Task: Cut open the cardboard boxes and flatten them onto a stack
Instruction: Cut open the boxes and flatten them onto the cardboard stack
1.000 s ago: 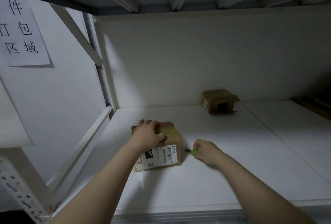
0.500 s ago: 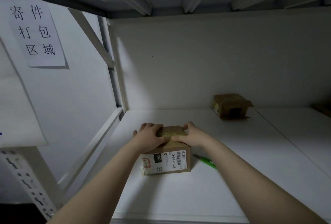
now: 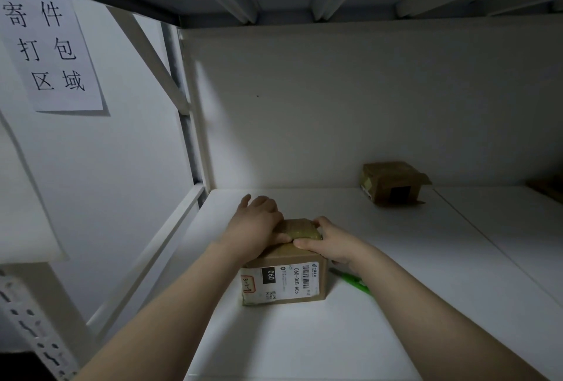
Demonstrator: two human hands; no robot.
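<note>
**A:** What takes up most of the scene?

**B:** A deep white shelf running from the near edge to a pale back panel, with the underside of another shelf overhead. On the wall to the far left hangs a paper sign with six large black characters.

**A:** And the cardboard?

**B:** There are two pieces. The near box stands on the shelf left of the middle, closed, with brownish tape across its top. The second box sits well apart at the far right against the back panel. Its flaps are partly lifted and there is a dark square on its front face.

**A:** Where are the hands?

**B:** Both are on the near box. The left hand covers its top left corner, with the thumb on the taped top and the fingers draped over the far left side. The right hand clasps the top right edge, with the thumb pressed on top beside the left thumb and the fingers curled round the far right corner.

**A:** Is there a tool?

**B:** A green cutter lies flat on the shelf just right of the near box. It is partly hidden under the right wrist and neither hand touches it. I cannot tell whether its blade is out.

**A:** Anything smaller?

**B:** A white shipping label on the box's near face, with a barcode and "060" on it.
</note>
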